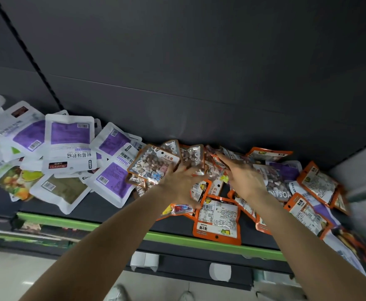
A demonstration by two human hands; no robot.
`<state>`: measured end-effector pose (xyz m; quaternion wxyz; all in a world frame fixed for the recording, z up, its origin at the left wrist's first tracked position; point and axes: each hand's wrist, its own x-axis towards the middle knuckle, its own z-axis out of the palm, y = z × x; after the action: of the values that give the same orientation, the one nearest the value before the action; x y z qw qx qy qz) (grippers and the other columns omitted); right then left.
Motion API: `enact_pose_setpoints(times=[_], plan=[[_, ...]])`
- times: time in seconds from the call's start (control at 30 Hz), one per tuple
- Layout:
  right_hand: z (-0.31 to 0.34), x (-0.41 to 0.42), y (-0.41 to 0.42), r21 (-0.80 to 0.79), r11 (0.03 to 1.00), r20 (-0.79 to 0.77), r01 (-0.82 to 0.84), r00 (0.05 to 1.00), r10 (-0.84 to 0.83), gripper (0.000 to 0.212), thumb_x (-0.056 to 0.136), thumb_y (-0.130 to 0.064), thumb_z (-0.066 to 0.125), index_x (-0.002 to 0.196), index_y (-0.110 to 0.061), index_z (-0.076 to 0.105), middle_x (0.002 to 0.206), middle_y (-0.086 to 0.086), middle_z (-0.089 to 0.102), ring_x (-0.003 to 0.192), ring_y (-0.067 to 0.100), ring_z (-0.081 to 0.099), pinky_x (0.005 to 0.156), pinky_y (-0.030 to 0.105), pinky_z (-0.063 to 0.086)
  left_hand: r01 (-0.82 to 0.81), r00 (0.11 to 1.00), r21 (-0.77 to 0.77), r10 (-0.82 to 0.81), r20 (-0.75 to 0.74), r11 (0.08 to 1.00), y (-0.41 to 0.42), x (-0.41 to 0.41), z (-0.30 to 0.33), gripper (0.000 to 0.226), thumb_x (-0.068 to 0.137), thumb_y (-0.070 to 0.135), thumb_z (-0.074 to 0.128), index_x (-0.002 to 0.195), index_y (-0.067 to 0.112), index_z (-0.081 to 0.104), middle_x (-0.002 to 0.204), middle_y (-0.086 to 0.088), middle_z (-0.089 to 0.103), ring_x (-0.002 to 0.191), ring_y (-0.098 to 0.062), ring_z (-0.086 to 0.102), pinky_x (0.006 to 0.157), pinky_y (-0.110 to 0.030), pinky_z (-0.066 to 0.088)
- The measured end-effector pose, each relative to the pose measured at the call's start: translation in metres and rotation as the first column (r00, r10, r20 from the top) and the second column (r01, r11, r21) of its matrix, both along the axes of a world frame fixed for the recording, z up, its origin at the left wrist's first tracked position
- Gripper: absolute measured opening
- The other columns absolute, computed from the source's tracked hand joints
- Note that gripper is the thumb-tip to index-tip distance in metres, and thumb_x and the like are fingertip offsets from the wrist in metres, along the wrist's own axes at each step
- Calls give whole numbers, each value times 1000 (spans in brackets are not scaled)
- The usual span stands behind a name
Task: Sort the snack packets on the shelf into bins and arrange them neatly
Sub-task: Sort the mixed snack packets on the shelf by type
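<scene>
Midway along the shelf (112, 210), near its back wall, the left hand (178, 184) grips a clear stone-candy packet (154, 164), fingers curled round it. Beside it, the right hand (244, 178) lies with fingers straight on heaped orange-edged packets (218, 218). White-and-purple packets (69, 140) crowd the shelf's left end.

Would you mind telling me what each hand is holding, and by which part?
The left hand grips a clear candy packet by its lower right edge; the right hand lies open on the pile.

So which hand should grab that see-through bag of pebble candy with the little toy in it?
Probably the left hand: its fingers already lie on that clear bag. The right hand reaches further right.
</scene>
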<state>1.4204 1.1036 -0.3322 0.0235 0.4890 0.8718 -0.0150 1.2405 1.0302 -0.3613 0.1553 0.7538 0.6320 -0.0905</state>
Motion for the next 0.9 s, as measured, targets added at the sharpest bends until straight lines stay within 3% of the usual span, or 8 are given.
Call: enact_pose_setpoints(times=[0.13, 0.27, 0.4, 0.5, 0.57, 0.77, 0.9], plan=[[2, 5, 8, -34, 997, -40, 63, 997, -64, 73, 98, -15, 48, 147, -47, 5, 96, 6, 55, 73, 16, 55, 63, 30, 53, 52, 992, 7, -50, -119, 999, 6, -1, -1, 99, 72, 69, 63, 149, 42, 7, 159, 5, 8, 146, -27, 5, 114, -62, 10], [6, 5, 9, -67, 994, -33, 89, 995, -92, 72, 97, -12, 50, 148, -44, 11, 108, 7, 56, 84, 18, 58, 67, 29, 49, -109, 993, 49, 111, -49, 993, 0, -19, -1, 92, 75, 61, 66, 148, 32, 19, 157, 2, 19, 144, -23, 17, 115, -54, 10], [5, 5, 9, -58, 993, -19, 106, 994, -107, 70, 98, -12, 49, 148, -45, 12, 103, 6, 55, 71, 14, 53, 58, 28, 48, -246, 969, 93, 245, 23, 965, -3, -34, -5, 90, 76, 59, 67, 148, 35, 20, 161, 2, 0, 147, -23, -2, 116, -53, 2], [5, 3, 6, -33, 995, 3, 93, 996, -93, 68, 98, -11, 48, 148, -42, 15, 97, 5, 55, 73, 16, 56, 59, 28, 47, -412, 910, 68, 414, -32, 909, -7, -34, -10, 113, 67, 72, 64, 150, 38, -4, 157, -11, -23, 142, -36, -21, 111, -60, -8], [4, 1, 2, -11, 999, 37, 53, 998, -53, 67, 98, -9, 46, 149, -40, 14, 95, 2, 54, 74, 14, 56, 59, 26, 48, -509, 859, 36, 510, -42, 860, -10, -35, -11, 121, 61, 81, 61, 147, 41, -13, 153, -21, -26, 139, -45, -23, 109, -61, -11], [2, -5, -3, -5, 999, 113, 38, 993, -37, 69, 99, -10, 44, 149, -41, 8, 66, -6, 29, 49, 5, 36, 41, 18, 31, -431, 898, 9, 428, 103, 902, -9, -23, -13, 102, 72, 66, 65, 151, 37, 6, 158, -12, -16, 143, -39, -15, 113, -53, -10], [-2, -5, -4, 36, 999, 134, 33, 990, -38, 68, 99, -13, 44, 149, -42, 7, 63, -6, 27, 51, 6, 40, 39, 18, 28, -225, 937, 17, 212, 277, 974, -17, -15, -11, 88, 83, 39, 68, 151, 36, 12, 160, 1, 7, 147, -21, -4, 116, -40, -5]])
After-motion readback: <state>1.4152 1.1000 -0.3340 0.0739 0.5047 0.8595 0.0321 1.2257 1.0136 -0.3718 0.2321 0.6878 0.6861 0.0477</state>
